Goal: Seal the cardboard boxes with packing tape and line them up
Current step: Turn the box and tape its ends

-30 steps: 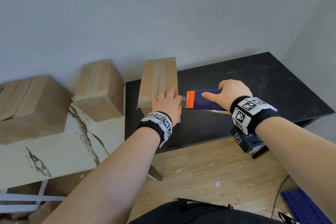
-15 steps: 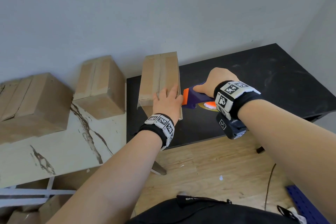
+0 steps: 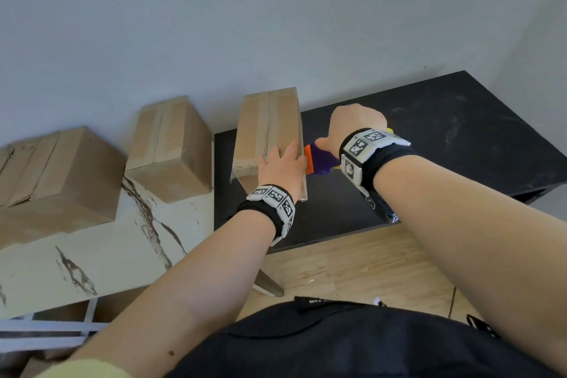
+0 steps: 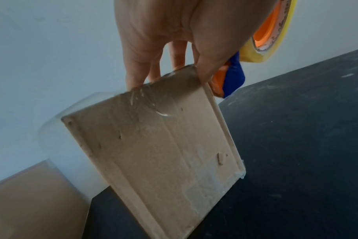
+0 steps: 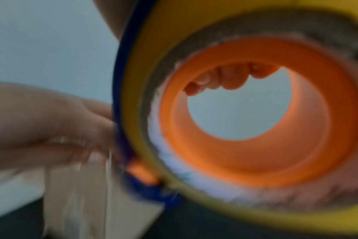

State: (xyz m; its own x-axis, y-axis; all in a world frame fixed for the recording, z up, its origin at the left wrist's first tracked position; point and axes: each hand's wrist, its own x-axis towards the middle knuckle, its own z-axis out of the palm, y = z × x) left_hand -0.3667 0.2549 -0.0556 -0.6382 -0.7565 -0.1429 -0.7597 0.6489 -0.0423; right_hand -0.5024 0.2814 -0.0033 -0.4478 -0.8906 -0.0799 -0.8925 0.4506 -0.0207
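A tall cardboard box (image 3: 270, 129) stands on the black table (image 3: 460, 138), with tape along its top seam. My left hand (image 3: 282, 161) lies over the box's near top edge, fingers straight on the top, pressing clear tape there. In the left wrist view the fingers (image 4: 137, 69) reach over the edge of the box (image 4: 164, 153) and a loose clear tape flap (image 4: 51, 129) hangs at its left. My right hand (image 3: 356, 123) grips the blue and orange tape dispenser (image 3: 319, 159) against the box's right side. The yellow tape roll (image 5: 255, 161) fills the right wrist view.
Two more taped cardboard boxes (image 3: 171, 147) (image 3: 58, 181) sit on a white marbled table (image 3: 92, 255) to the left, against the grey wall. The black table's right half (image 3: 445, 169) is bare. Wooden floor (image 3: 352, 264) lies below the near edge.
My right hand has carried the dispenser left, from a gap beside the box up to its right side, and turned its wrist over. The left hand stays on the box's near top edge.
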